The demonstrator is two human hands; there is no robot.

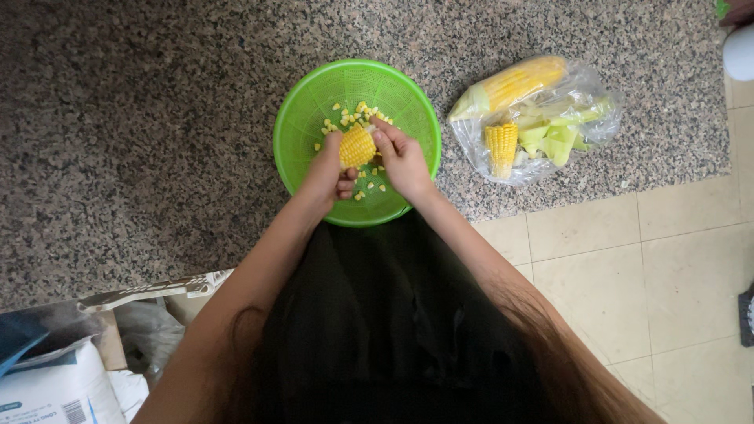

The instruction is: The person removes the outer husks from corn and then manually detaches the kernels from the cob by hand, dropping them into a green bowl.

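Fingers first, since they hide the most: my left hand (330,171) is wrapped around the near end of a short yellow corn cob (357,146), and my right hand (402,159) grips its other side with the thumb pressed against the kernels, so I see only the cob's upper face. Its lower end is buried between the palms. The cob sits over the middle of a green plastic strainer basket (302,110), with loose kernels (369,187) scattered on the mesh around and under my hands (how many lie beneath them I cannot tell).

The basket's near rim hangs at the counter edge, partly covered by my forearms and dark clothing. To my right, well apart from the basket, a clear plastic bag (598,126) lies on the speckled stone counter (141,133); through it I make out a whole cob (518,81), a cut cob piece (501,148) and pale green husk scraps, blurred by the film. Counter stretches open to my left. Tiled floor (628,267) shows beyond the edge on the right. A white sack (55,389) is cut off at the lower left corner.
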